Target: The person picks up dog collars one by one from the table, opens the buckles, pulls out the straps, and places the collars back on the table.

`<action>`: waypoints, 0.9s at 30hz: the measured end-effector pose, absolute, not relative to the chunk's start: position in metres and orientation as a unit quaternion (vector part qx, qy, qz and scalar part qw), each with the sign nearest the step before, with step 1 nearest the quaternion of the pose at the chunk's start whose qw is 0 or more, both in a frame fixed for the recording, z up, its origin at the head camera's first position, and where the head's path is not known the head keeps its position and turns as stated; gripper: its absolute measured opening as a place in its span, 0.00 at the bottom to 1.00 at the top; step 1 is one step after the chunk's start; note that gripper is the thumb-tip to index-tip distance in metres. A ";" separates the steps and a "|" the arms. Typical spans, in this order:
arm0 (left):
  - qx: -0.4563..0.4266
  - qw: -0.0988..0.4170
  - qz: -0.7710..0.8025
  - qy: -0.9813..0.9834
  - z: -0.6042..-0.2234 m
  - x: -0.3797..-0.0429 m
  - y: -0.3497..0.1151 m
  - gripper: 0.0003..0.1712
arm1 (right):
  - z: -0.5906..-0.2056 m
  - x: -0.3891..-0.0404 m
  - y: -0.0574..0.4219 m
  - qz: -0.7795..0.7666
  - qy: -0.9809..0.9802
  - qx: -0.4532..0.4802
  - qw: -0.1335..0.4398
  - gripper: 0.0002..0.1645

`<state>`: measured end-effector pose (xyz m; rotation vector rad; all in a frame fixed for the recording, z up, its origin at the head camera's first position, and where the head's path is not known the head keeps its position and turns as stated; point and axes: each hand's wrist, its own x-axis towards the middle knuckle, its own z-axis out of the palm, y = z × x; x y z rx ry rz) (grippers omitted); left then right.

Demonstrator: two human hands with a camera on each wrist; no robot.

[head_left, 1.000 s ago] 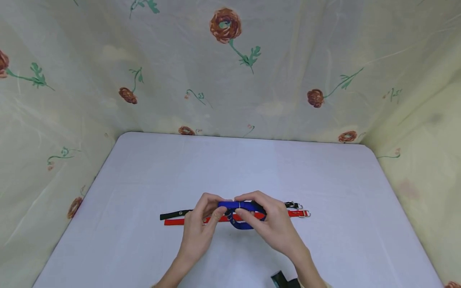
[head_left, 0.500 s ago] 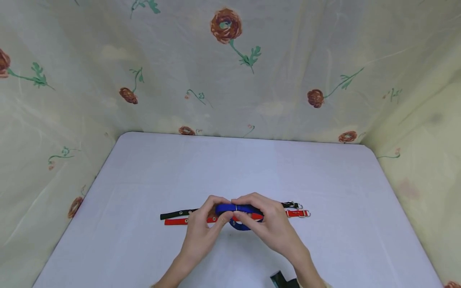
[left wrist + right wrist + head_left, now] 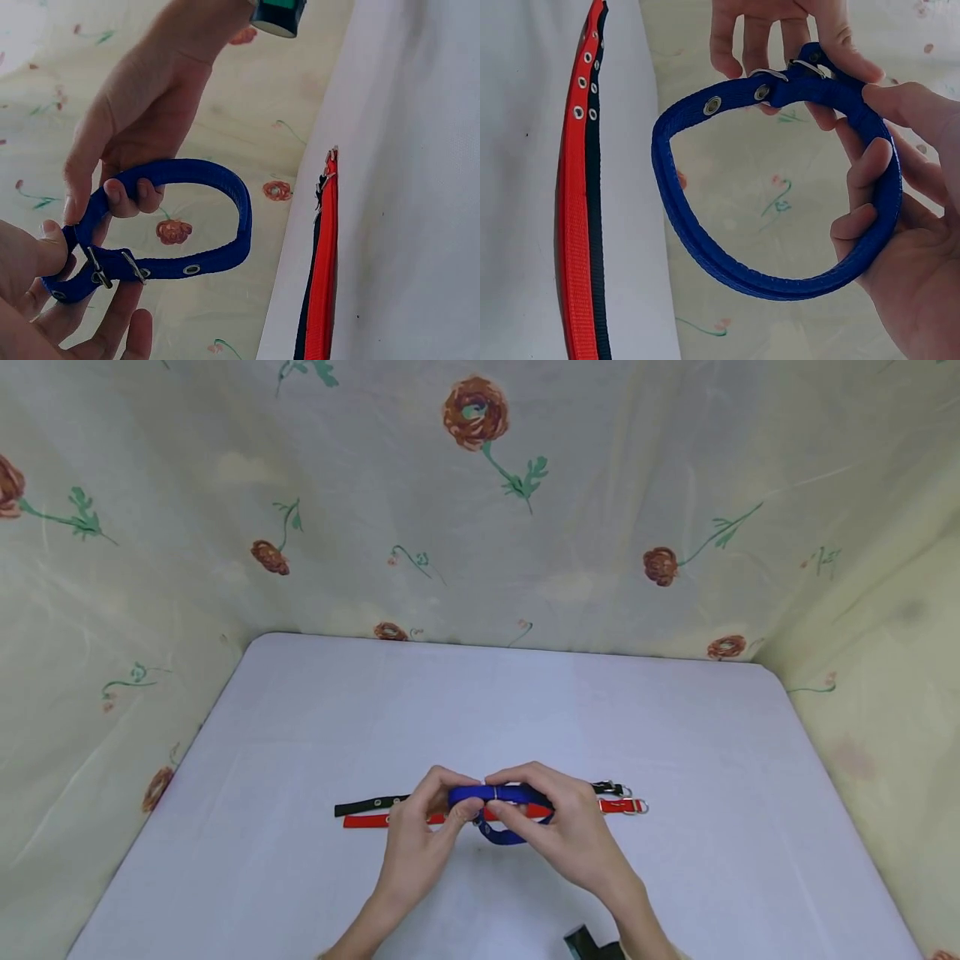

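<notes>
A blue collar (image 3: 780, 289) with metal eyelets and a buckle (image 3: 100, 268) is bent into a closed loop, held up above the table between both hands. My left hand (image 3: 420, 827) pinches the strap near the buckle, thumb in front and fingers behind. Curled round the band beside it, my right hand (image 3: 566, 827) has its thumb and fingertips close to the left ones. In the left wrist view the strap passes through the buckle, and its tail end is partly hidden by the left fingers.
A red collar (image 3: 622, 806) and a black collar (image 3: 367, 807) lie stretched side by side on the white table (image 3: 300, 710), behind the hands. A dark object (image 3: 588, 943) shows at the bottom, by the right forearm. Flowered curtain (image 3: 570, 543) surrounds the table.
Both hands keep hold of the blue collar. The left hand has moved slightly right and down, and the fingertips of the two hands are closer together than a second ago.
</notes>
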<state>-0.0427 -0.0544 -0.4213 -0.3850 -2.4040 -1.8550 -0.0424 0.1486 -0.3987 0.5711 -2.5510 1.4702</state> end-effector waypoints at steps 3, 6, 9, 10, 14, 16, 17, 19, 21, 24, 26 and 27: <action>-0.118 0.033 -0.613 -0.781 -0.422 -0.043 -0.054 0.10 | -0.399 -0.042 0.149 0.491 -0.848 0.187 0.072 0.14; -0.111 0.029 -0.619 -0.777 -0.422 -0.042 -0.053 0.10 | -0.399 -0.042 0.150 0.494 -0.846 0.188 0.077 0.14; -0.103 0.026 -0.628 -0.771 -0.423 -0.040 -0.052 0.10 | -0.400 -0.041 0.149 0.500 -0.842 0.183 0.080 0.13; -0.102 0.024 -0.633 -0.767 -0.423 -0.040 -0.052 0.10 | -0.400 -0.041 0.149 0.503 -0.841 0.181 0.080 0.13; -0.093 0.012 -0.648 -0.755 -0.424 -0.040 -0.051 0.10 | -0.400 -0.042 0.151 0.501 -0.843 0.176 0.079 0.12; -0.086 0.010 -0.662 -0.745 -0.423 -0.040 -0.051 0.10 | -0.400 -0.042 0.153 0.499 -0.847 0.168 0.080 0.11; -0.082 0.009 -0.667 -0.740 -0.423 -0.041 -0.052 0.10 | -0.399 -0.042 0.154 0.497 -0.848 0.164 0.082 0.11; -0.079 0.004 -0.683 -0.727 -0.422 -0.042 -0.053 0.11 | -0.399 -0.042 0.157 0.496 -0.850 0.155 0.085 0.11; -0.077 -0.003 -0.692 -0.718 -0.422 -0.042 -0.053 0.12 | -0.399 -0.043 0.159 0.498 -0.849 0.153 0.087 0.12; -0.080 -0.013 -0.696 -0.714 -0.422 -0.042 -0.054 0.12 | -0.398 -0.043 0.161 0.501 -0.846 0.160 0.088 0.13; -0.081 -0.014 -0.691 -0.719 -0.423 -0.041 -0.054 0.13 | -0.398 -0.043 0.161 0.503 -0.844 0.165 0.088 0.13; -0.081 -0.011 -0.687 -0.722 -0.423 -0.040 -0.053 0.13 | -0.399 -0.043 0.161 0.506 -0.842 0.166 0.087 0.13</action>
